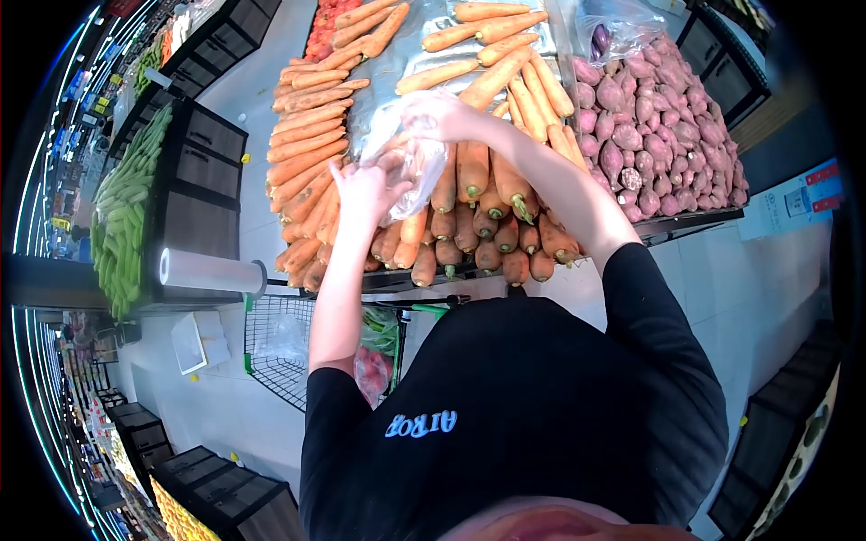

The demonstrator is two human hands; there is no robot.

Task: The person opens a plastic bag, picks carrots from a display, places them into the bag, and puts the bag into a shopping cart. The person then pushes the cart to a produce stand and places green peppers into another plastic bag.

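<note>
A clear plastic bag [422,177] hangs between my two hands, over a display of carrots [308,144]. With its fingers bent over the upper part of the bag, my right hand [440,117] grips it. My left hand [368,191] is at the bag's left side, one finger sticking out and the others curled at the plastic. Orange shapes show at the bag, but I cannot tell whether they are inside it or behind it. More carrots [472,171] lie in stacked rows just past and below the bag, stem ends toward me.
Purple sweet potatoes [645,135] are heaped on the right, with another plastic bag [622,32] on top. A roll of bags [209,270] stands at the display's left corner. Below it is a wire shopping cart [275,338] holding bagged produce. Green vegetables [135,212] fill a stand further left.
</note>
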